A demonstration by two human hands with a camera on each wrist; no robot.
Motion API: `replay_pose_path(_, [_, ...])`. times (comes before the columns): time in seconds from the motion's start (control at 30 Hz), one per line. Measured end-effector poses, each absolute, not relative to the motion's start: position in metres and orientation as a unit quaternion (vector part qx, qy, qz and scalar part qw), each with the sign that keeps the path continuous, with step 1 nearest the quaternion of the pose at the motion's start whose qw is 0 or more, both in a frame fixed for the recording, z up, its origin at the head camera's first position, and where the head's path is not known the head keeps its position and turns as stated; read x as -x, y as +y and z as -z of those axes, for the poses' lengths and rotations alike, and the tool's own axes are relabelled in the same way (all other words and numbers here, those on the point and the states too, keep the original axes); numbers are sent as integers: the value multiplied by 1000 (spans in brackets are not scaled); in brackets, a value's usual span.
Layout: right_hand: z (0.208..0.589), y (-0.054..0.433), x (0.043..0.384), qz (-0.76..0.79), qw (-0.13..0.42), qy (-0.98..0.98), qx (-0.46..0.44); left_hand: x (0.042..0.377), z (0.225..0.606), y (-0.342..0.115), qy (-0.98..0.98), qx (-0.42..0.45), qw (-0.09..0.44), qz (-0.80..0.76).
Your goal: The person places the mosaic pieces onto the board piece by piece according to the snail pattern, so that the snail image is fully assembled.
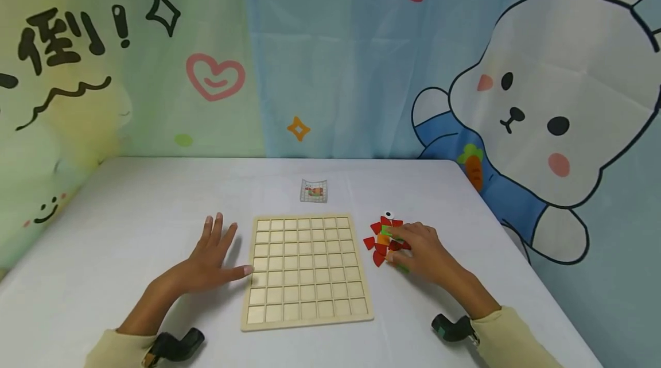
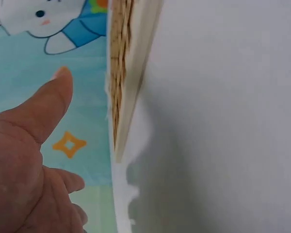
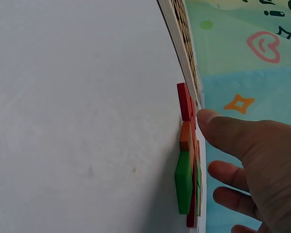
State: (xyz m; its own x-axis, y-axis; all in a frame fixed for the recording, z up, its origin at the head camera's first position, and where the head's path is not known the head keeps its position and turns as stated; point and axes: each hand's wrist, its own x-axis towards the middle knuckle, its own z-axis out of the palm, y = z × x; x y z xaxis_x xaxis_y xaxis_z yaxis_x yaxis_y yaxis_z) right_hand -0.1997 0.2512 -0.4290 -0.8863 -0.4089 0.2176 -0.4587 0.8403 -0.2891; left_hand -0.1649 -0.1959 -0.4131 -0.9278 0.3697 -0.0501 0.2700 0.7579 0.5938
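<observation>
A pale wooden board [image 1: 308,325] with a grid of square recesses lies on the white table. At its left edge is my left hand [image 1: 209,259], fingers spread, the thumb tip overlapping the rim in the head view. To the right of the board is a cluster of small flat pieces, among them a red piece [image 1: 369,243], an orange piece [image 1: 383,239] and a green piece [image 3: 184,182]. Over this cluster is my right hand [image 1: 420,250], thumb and fingers apart, partly hiding the pieces. In the right wrist view nothing shows between its thumb and fingers.
A small picture card [image 1: 314,191] with a grid and a coloured figure lies behind the board. A white round piece [image 1: 389,215] with a dark centre sits at the back of the cluster. A printed curtain [image 1: 330,69] hangs behind the table [image 1: 155,201].
</observation>
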Motion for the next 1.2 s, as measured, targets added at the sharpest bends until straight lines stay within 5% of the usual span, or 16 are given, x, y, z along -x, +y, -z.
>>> replay_pose_path(0.73, [438, 220, 216, -184, 124, -952, -211, 164, 421, -176, 910, -230, 167, -302])
replay_pose_path(1.2, [440, 209, 217, -203, 75, -959, -180, 162, 418, -175, 901, -262, 185, -292])
